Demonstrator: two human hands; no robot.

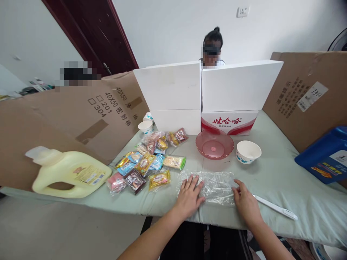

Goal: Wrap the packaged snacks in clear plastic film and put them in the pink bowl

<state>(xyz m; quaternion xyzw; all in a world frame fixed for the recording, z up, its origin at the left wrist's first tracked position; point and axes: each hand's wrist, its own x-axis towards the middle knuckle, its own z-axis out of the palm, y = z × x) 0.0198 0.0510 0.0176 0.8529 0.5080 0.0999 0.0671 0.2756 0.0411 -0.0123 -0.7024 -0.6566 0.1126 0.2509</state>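
Observation:
A clear, crinkled plastic bag [217,186] lies flat on the cloth in front of me. My left hand [189,196] rests palm down on its left part, fingers spread. At the bag's right edge, my right hand [245,202] pinches the plastic between thumb and forefinger. Beside that hand lies a slim white tool with a long handle [276,207], its far end partly hidden by the hand. Beyond the bag stand a pink translucent dish [214,148] and a white paper bowl [248,153]. Several wrapped snacks [146,164] lie in a pile to the left.
A pale yellow jug [73,175] lies at the left, a blue bottle [325,155] at the right. White boxes [173,90] and cardboard panels [303,90] wall in the table [282,166]. More paper bowls [146,128] stand back left. A person sits behind the boxes.

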